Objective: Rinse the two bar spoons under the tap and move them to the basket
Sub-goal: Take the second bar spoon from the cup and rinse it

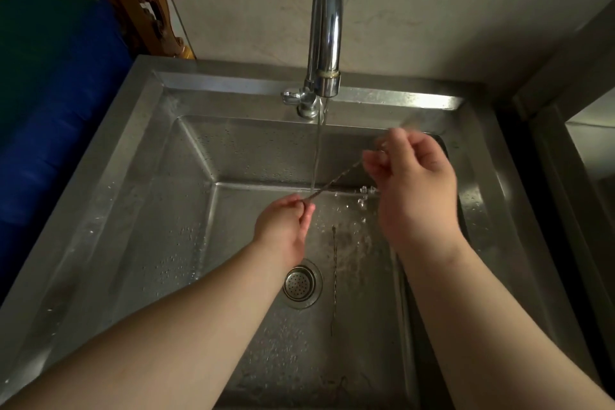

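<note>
A thin twisted bar spoon (336, 180) stretches between both hands under the running water. My left hand (283, 226) pinches its lower end. My right hand (412, 190) grips its upper end, which is blurred. The stream from the chrome tap (326, 43) strikes the spoon's shaft near the middle. A second bar spoon (333, 280) lies flat on the sink floor, just right of the drain. No basket is in view.
The steel sink (139, 156) has wet walls and a round drain strainer (301, 283) in its floor. A small tap valve (294, 98) sits at the back rim. Blue fabric (50, 110) lies to the left, a steel surface (585, 150) to the right.
</note>
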### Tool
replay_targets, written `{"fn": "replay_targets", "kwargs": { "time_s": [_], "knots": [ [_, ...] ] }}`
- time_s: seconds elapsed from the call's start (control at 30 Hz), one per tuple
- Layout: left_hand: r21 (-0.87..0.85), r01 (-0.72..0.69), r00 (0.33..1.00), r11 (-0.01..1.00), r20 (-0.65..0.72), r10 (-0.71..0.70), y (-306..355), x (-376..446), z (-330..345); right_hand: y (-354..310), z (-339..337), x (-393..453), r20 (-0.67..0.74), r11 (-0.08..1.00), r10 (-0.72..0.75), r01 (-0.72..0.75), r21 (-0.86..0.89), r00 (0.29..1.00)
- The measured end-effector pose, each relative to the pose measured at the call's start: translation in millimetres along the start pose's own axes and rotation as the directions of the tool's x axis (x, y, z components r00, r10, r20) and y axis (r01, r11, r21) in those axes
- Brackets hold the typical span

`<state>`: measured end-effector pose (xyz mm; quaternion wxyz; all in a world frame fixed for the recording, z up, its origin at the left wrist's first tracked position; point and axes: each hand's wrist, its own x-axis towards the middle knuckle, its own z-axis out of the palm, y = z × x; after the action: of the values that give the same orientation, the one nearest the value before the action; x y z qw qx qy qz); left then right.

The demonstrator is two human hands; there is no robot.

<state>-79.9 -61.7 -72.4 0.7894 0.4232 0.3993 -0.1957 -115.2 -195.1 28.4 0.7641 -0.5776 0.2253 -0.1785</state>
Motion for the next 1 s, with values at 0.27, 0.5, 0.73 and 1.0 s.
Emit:
{"fn": "replay_targets", "kwargs": {
  "time_s": [0.27,0.5,0.73,1.0],
  "knots": [
    [0.113,-0.218,0.972,0.969,0.11,0.205,39,-18,27,47,-81,-43,-0.162,0.594,0.714,-0.466,0.656,0.681],
    [0.405,-0.611,0.79,0.68,0.365,0.493,44,-41,35,109,-81,-94,-0.164,0.633,0.771,-0.713,0.303,0.615],
    [0.508,-0.72,0.694,0.474,0.502,0.516,55,-54,34,96,-49,-87,0.114,0.572,0.173,-0.006,-0.82,0.978],
    [0.682,-0.728,0.619,0.069,0.611,0.494,86,-39,-5,107,-15,-73,0.166,0.617,0.188,0.015,-0.787,0.968]
  ]
}}
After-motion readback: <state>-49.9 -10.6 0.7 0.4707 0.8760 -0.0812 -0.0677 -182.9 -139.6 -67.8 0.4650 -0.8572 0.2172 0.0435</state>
